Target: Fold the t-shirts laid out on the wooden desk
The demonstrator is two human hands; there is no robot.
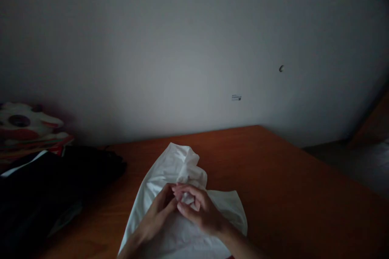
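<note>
A white garment (161, 170), by its shape perhaps a shirt, lies spread and rumpled on the brown wooden table (261, 170). One flap of it reaches out to the right, and its lower part runs out of view. My left hand (159, 208) rests over its middle, fingers curled in on a bit of the fabric. Facing it, with fingertips almost meeting, my right hand (200, 208) is bent round a small bunched fold of the same cloth. The fingers partly hide the exact grip.
Dark clothing (91, 174) with a white stripe is heaped on the left. Behind it sits a red and white item (27, 121) with a cartoon-like eye. The grey wall (182, 56) bounds the table's far edge; a small label (236, 97) is on it.
</note>
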